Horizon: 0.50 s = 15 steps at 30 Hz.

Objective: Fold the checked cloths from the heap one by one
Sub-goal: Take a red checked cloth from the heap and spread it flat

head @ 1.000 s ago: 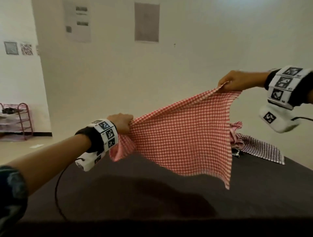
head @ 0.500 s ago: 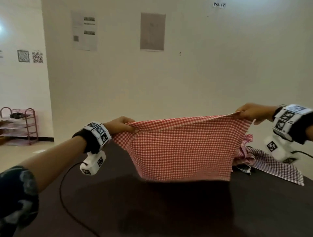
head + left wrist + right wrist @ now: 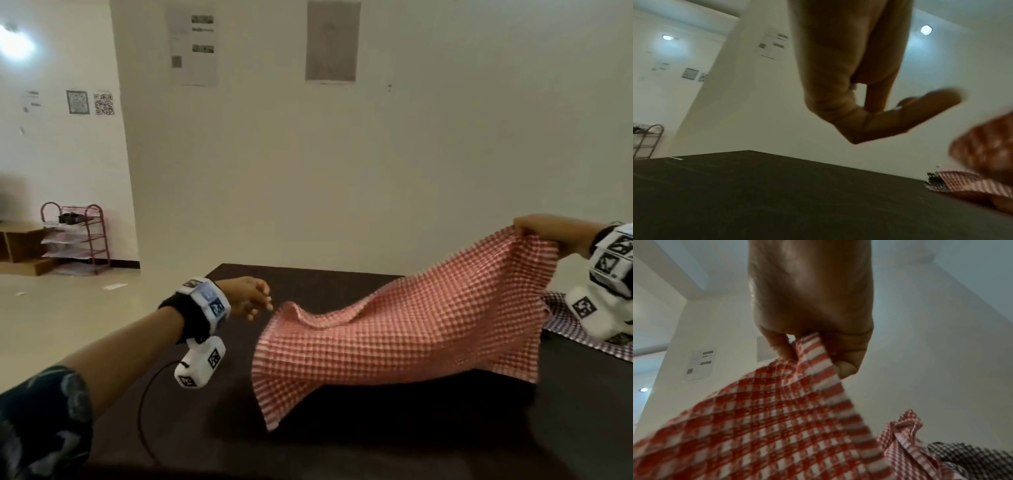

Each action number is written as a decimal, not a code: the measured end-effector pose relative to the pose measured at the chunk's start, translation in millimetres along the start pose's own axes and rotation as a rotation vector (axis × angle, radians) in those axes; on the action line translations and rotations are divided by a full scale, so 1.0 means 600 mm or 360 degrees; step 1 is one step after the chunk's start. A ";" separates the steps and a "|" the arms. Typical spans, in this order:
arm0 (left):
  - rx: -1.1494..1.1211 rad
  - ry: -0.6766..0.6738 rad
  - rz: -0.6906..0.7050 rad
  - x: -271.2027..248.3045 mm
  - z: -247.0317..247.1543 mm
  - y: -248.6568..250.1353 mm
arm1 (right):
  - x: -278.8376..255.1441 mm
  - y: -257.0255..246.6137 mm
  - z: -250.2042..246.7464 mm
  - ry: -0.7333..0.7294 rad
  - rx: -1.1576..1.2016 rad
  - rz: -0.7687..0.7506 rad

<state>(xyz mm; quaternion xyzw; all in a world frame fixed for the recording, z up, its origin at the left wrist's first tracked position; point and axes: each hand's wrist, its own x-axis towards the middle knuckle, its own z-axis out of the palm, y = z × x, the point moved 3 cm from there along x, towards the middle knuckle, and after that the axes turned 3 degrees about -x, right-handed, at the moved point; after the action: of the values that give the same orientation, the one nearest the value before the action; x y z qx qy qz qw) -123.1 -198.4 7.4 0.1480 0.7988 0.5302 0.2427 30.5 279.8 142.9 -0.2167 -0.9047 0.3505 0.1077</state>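
Left hand (image 3: 251, 301) hovers above the dark tabletop (image 3: 205, 394), fingers loosely curled and holding nothing, the red checked cloth (image 3: 411, 335) just to its right. Right hand (image 3: 548, 228) pinches one upper corner; the cloth sags from there to the tabletop. Advised: left hand takes the free corner so the cloth spreads flat before folding; the heap (image 3: 953, 451) lies below the right hand.

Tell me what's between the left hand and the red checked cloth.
Nothing: in the head view only bare dark table separates the empty left hand from the red checked cloth.
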 end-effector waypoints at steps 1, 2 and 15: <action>-0.0022 0.0071 -0.0042 0.000 0.013 -0.008 | -0.004 -0.003 0.013 -0.0017 -0.0031 -0.0038; -0.0027 0.0109 -0.0059 0.001 0.027 -0.017 | -0.008 -0.004 0.027 -0.0025 -0.0063 -0.0061; 0.1741 -0.0322 0.0652 0.024 0.191 -0.017 | -0.043 -0.026 0.071 -0.0037 -0.0504 -0.0047</action>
<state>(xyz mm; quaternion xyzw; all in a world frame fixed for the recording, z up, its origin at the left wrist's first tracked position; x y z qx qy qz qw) -72.4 -106.5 -41.8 0.4526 0.8841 0.0607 0.0990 33.8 232.2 121.3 -0.2137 -0.9530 0.2044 0.0668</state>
